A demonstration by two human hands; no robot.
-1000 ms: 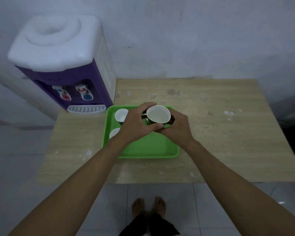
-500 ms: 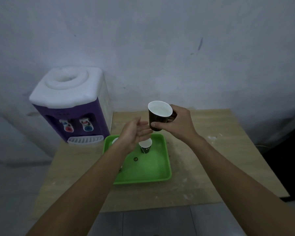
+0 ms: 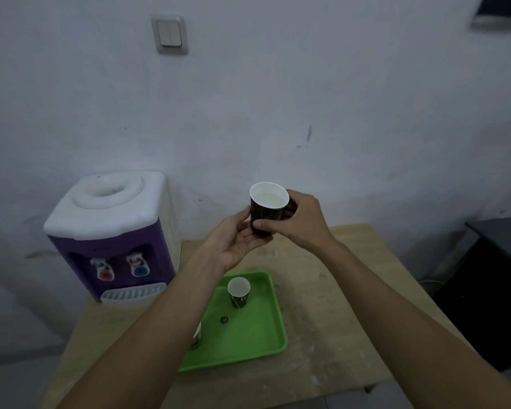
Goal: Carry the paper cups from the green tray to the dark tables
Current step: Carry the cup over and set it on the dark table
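A dark paper cup [image 3: 267, 208] with a white inside is held upright, high above the wooden table. My right hand [image 3: 303, 221] grips its side, thumb across the front. My left hand [image 3: 233, 240] cups it from below and the left, fingers touching the base. On the green tray [image 3: 248, 335] below stands another dark paper cup [image 3: 238, 292], upright. A further cup [image 3: 196, 335] shows partly at the tray's left, mostly hidden behind my left forearm.
A purple and white water dispenser [image 3: 112, 234] stands at the table's left rear. The light wooden table [image 3: 331, 305] holds the tray. A dark table [image 3: 496, 278] sits low at the right. A wall switch [image 3: 169, 33] is on the wall ahead.
The cup has been lifted off the tray and raised. My left hand, apart from it half a second ago, now supports its base. The view has tilted up.
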